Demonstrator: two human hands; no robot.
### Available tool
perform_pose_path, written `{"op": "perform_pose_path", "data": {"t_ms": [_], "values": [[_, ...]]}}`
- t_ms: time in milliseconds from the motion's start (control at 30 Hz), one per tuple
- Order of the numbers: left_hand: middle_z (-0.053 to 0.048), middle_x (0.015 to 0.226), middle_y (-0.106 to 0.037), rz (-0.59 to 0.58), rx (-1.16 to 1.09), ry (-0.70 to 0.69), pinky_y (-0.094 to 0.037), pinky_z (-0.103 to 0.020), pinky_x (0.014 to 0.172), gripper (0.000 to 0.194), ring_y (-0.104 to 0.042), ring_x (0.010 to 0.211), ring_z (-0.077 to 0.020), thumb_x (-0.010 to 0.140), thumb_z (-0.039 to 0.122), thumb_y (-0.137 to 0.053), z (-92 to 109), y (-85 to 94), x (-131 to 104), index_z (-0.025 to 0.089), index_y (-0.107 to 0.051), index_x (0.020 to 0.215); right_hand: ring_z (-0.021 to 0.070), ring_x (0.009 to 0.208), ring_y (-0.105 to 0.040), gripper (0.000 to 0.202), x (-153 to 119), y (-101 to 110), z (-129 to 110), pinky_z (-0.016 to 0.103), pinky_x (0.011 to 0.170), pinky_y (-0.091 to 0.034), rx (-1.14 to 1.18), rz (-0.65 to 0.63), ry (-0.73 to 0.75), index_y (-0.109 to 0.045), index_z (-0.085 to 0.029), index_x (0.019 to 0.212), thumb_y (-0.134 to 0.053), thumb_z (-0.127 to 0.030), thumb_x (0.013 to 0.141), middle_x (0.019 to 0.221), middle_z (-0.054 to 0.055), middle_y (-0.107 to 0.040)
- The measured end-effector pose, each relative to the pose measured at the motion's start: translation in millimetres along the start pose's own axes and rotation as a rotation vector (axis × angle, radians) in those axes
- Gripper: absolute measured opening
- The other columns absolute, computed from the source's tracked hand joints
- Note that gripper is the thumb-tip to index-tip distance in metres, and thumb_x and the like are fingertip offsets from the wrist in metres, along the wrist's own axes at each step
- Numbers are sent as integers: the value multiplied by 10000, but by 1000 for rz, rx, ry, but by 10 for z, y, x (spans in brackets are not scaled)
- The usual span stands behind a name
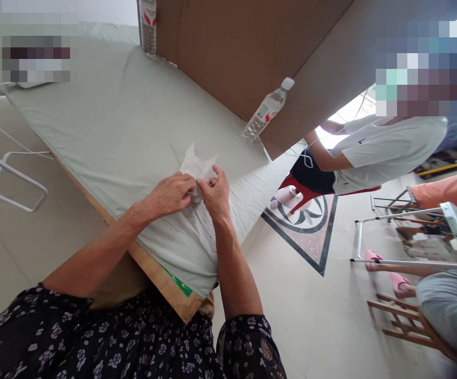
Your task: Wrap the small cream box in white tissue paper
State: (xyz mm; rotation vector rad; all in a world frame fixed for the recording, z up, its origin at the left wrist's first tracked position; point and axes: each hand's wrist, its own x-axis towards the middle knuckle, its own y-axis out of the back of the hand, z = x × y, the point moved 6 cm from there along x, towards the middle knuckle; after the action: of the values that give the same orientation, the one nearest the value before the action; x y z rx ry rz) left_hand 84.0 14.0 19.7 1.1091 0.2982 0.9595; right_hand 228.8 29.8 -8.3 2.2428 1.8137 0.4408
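While the lettering on the two water bottles is too small to read, the label of the nearer bottle (267,110) shows red marks and a dark block like a barcode on white, and the farther bottle (148,29) carries a similar red-and-white label. A green patch (179,281) with pale, unreadable marks shows at the table's near corner, between the pale green cloth (105,110) and the wooden edge (159,279). Both forearms reach forward over this corner, the left one slanting in from the side, the right one running nearly straight ahead. The left hand (175,193) lies back upward, its fingers curled narrow on the lower part of a thin white sheet (199,163). The right hand (216,193) is raised more on its side, thumb pointing inward and fingers bent, pinching the sheet's other side. The sheet is crumpled between the hands, on or just above the cloth, its pointed upper corners spreading away from them. Beyond it the nearer bottle stands beside a large brown cardboard box (232,52). To the right, a person in a white shirt (394,147) sits on a red stool (311,192).
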Motion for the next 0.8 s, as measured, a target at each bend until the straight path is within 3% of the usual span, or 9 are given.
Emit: {"op": "perform_pose_path", "data": {"t_ms": [200,300,400,500,600,800], "values": [[-103,1133,-748,69,-154,24,-539,-412,990,135,-678,1096,-272,800,182,-568,-47,29,-36,201,-654,903,130,630,-547,713,-61,60,122,275,595,-469,93,6,-53,-463,-155,1478,-680,-389,841,726,-64,-579],[-85,1126,-760,54,-252,27,-526,-387,1007,188,-681,1131,-250,880,222,-488,-69,66,-9,204,-674,859,134,642,-557,719,-97,93,154,268,580,-470,109,6,-72,-466,-159,1477,-681,-432,848,759,-43,-607],[-80,1030,-763,27,-265,48,-530,-352,918,274,-696,975,-219,924,247,-432,-81,83,39,196,-683,824,133,663,-554,713,-101,106,162,263,597,-470,105,22,-71,-494,-155,1450,-710,-409,820,748,-49,-591],[-83,1028,-757,36,-235,89,-523,-332,829,236,-667,820,-192,872,255,-513,-98,77,73,174,-715,965,127,666,-549,695,-91,106,176,262,614,-480,124,41,-70,-517,-151,1425,-720,-381,802,746,-59,-577],[-84,1066,-755,41,-212,67,-517,-320,827,264,-665,834,-188,853,231,-520,-87,52,91,176,-720,1017,119,643,-548,661,-85,100,188,259,610,-490,144,59,-60,-541,-166,1410,-720,-384,812,740,-65,-580],[-68,934,-728,8,-175,43,-494,-313,790,178,-646,832,-196,849,220,-502,-83,27,115,191,-677,860,133,686,-636,617,-92,-2,120,281,682,-538,101,24,-10,-561,-151,1405,-706,-368,845,800,-26,-682]]}}
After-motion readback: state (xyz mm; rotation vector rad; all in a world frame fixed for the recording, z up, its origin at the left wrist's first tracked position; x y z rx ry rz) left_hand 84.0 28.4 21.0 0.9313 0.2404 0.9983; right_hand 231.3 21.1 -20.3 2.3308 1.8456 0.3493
